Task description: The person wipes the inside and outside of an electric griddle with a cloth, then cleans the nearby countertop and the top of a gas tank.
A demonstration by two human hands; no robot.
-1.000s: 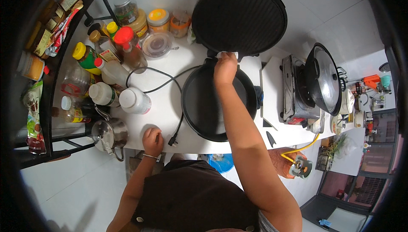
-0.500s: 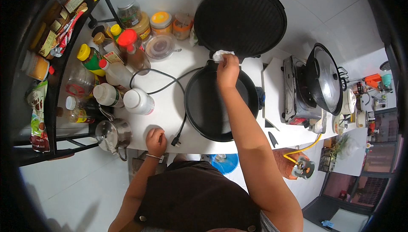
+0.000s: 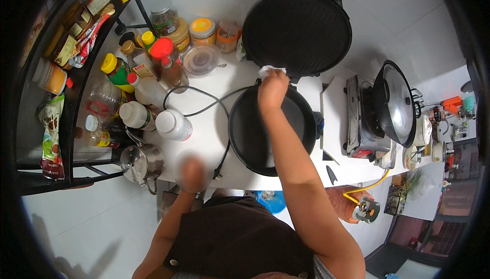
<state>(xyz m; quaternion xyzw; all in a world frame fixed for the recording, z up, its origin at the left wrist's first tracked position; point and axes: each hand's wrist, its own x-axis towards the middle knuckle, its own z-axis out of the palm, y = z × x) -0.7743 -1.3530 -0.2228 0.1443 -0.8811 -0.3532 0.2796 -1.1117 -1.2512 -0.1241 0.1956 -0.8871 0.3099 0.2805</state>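
An electric griddle stands opened on the white counter, its round black lower pan (image 3: 263, 136) flat and its ridged lid (image 3: 296, 29) raised behind. At the hinge between the two, my right hand (image 3: 273, 90) presses a crumpled white tissue (image 3: 270, 69); its fingers are closed on it. My right forearm reaches across the pan. By the counter's front edge, left of the griddle's black plug (image 3: 218, 172), is my left hand (image 3: 193, 172). It is blurred, so its fingers cannot be made out. The black power cord (image 3: 204, 109) loops over the counter left of the pan.
Several bottles and jars, including a white jar (image 3: 173, 125), crowd the left side beside a metal kettle (image 3: 143, 161) and a black shelf (image 3: 71, 105). On the right are a gas stove (image 3: 357, 120) and a lidded wok (image 3: 395, 103). A blue bucket (image 3: 273, 202) stands below.
My right hand has shifted slightly left along the griddle's hinge with the tissue. My left hand, closed and sharp before, is now blurred. The whole view has shifted a little.
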